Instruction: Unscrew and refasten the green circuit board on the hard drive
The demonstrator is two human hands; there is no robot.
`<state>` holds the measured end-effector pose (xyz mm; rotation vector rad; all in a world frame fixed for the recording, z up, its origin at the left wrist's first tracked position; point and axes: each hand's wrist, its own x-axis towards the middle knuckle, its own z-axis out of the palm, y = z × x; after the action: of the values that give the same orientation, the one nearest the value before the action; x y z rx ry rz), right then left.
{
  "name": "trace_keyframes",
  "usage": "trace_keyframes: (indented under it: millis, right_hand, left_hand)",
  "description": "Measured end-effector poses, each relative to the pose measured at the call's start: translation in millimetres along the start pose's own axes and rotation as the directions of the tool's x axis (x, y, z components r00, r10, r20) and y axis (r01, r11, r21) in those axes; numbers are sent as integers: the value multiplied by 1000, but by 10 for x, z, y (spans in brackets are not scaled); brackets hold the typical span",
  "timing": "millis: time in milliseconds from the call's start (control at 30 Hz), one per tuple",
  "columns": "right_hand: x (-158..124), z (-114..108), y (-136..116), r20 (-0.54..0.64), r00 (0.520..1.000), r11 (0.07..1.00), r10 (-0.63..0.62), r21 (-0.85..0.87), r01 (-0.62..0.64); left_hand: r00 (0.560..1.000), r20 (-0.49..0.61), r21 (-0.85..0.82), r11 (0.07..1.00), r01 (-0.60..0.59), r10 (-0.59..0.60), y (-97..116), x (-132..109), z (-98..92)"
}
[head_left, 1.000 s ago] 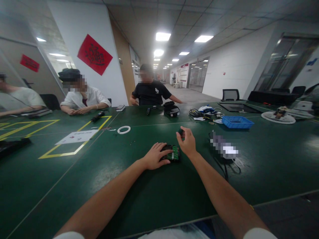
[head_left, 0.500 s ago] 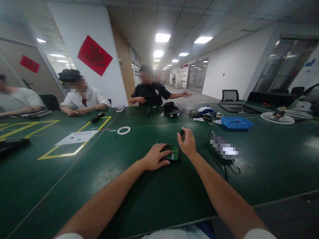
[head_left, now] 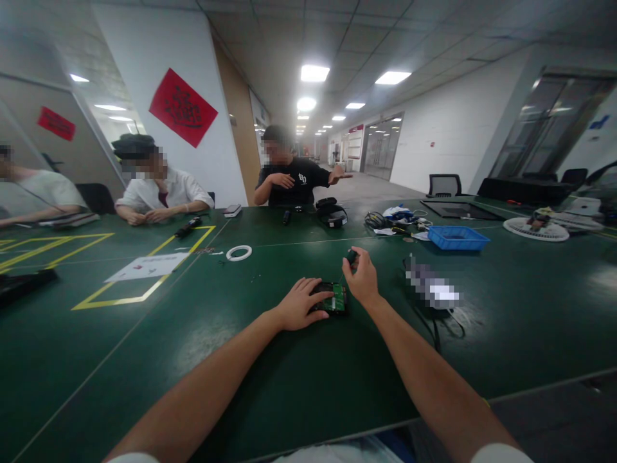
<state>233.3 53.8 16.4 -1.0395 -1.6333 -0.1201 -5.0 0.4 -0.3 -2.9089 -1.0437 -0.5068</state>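
A hard drive with a green circuit board facing up lies on the green table in front of me. My left hand covers its left end, the thumb along the near side and the fingers across the top. Between the thumb and fingers of my right hand is the dark handle of a screwdriver. Its thin shaft slants down toward the drive's right side. Whether the tip sits on a screw is too small to tell.
Right of my hands lies a blurred-out device with a dark strap. A blue tray, cables and a black pouch lie farther back. A white tape roll is at left. A person sits opposite.
My hands, the screwdriver and the drive look almost unmoved. Across the table, the person has drawn the outstretched hand inward and raised the other to the chest.
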Motion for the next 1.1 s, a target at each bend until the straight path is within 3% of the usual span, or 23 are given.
trace_keyframes:
  millis: [267,800,1100]
  right_hand:
    - [3,-50,-52,45,999,1000,-25,2,25]
    - [9,9,26,9,999,998,35,54,-36]
    - [16,-62,-48,30,999,999,-34,6,34]
  left_hand:
    - [1000,2,-3,1000,3,-3,-1,2,-4]
    - [1000,3,1,1000,6,-6,-14,7,18]
    - [1000,-6,7,1000,-3,3,-18,2,18]
